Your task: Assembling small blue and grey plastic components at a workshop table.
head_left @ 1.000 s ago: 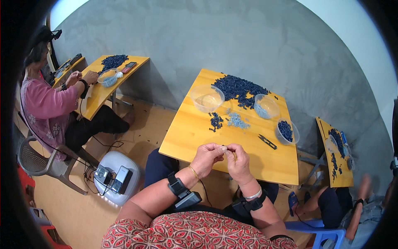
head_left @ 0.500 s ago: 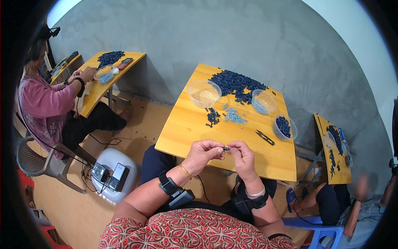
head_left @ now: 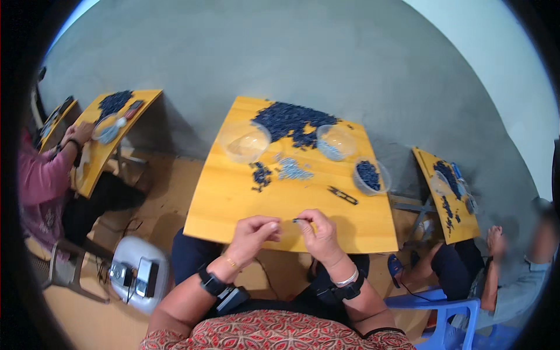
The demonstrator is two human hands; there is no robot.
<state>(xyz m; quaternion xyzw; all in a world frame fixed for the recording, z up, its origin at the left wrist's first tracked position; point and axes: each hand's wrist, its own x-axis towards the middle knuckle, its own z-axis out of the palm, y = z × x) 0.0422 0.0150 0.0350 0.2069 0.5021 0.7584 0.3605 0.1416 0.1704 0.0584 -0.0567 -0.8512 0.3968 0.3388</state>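
My right hand (head_left: 318, 236) pinches a small dark blue piece (head_left: 296, 220) between thumb and fingertip, over the near edge of the yellow table (head_left: 216, 198). A short gap to its left separates it from my left hand (head_left: 249, 238). The left hand's thumb and fingers are pressed together; whatever they may hold is too small to make out. Beyond the hands lie a little heap of dark blue pieces (head_left: 261, 176) and a scatter of light blue bits (head_left: 293, 169). Black thread snips (head_left: 343, 195) rest to the right.
A large dark blue pile (head_left: 289, 121) spreads at the far edge. Around it stand a clear bowl (head_left: 245, 143), a bowl with light blue bits (head_left: 335, 143) and a bowl of dark pieces (head_left: 370, 177). Two people sit at side tables, left and right.
My hands have come apart; the dark piece, held between both before, is now in my right fingertips. The whole view has shifted, with the table appearing further left.
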